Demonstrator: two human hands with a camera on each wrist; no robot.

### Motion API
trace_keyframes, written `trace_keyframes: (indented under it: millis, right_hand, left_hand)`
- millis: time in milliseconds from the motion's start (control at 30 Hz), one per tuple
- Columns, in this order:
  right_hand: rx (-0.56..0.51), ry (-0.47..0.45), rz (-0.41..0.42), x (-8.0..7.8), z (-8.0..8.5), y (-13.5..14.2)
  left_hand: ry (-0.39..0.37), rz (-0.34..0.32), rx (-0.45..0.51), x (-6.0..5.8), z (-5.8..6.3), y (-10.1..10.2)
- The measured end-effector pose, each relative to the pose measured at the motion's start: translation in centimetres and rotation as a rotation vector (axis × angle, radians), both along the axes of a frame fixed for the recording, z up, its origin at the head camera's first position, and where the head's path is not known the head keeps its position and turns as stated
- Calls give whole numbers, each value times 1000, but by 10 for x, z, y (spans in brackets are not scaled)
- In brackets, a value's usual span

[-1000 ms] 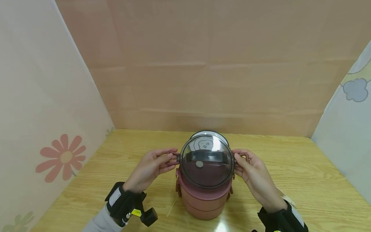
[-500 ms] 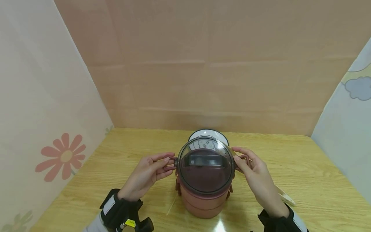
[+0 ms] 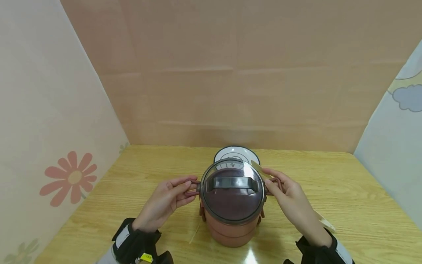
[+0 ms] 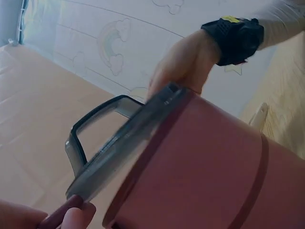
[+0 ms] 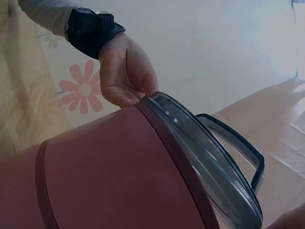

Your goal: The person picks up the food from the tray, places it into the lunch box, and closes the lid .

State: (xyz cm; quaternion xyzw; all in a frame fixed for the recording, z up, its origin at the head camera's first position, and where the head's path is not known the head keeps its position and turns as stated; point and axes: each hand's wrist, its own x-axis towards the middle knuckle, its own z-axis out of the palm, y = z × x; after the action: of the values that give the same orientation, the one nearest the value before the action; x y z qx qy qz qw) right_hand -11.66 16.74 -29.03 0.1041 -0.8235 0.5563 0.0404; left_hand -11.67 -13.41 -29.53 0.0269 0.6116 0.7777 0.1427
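A pink, round stacked lunch box (image 3: 230, 236) stands upright on the table. Over its top is a clear round lid (image 3: 230, 211) with a dark rim and a dark raised handle (image 3: 234, 182). My left hand (image 3: 163, 201) pinches the pink looped clip at the lid's left side. On the opposite side, my right hand (image 3: 293, 201) pinches the matching clip (image 3: 277, 181). In the left wrist view the lid (image 4: 119, 148) lies against the box's far rim and sits slightly off it nearer the left fingers. Side latches (image 3: 202, 212) hang down on the box.
Behind the box is a white dish (image 3: 234, 149) with a dark rim, partly hidden by the lid. A flat tan strip (image 3: 256, 166) leans near my right fingertips. A pale slim utensil (image 3: 326, 222) lies by my right wrist, and a thin stick (image 3: 195, 234) lies left of the box.
Both hands have brought the lid down and toward me, so it now covers the pink rim seen earlier. More of the white dish shows behind. The hands keep their hold on the clips.
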Motion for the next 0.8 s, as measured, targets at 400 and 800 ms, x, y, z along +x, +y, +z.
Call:
trace_keyframes:
  millis: [400,800]
  right_hand:
    - [7,-30,58,-7,-9,2]
    - [13,-75,166,-12,-14,13]
  left_hand:
    - [138,145,-211,1,-19,8]
    - [107,123,-193,5,-33,15]
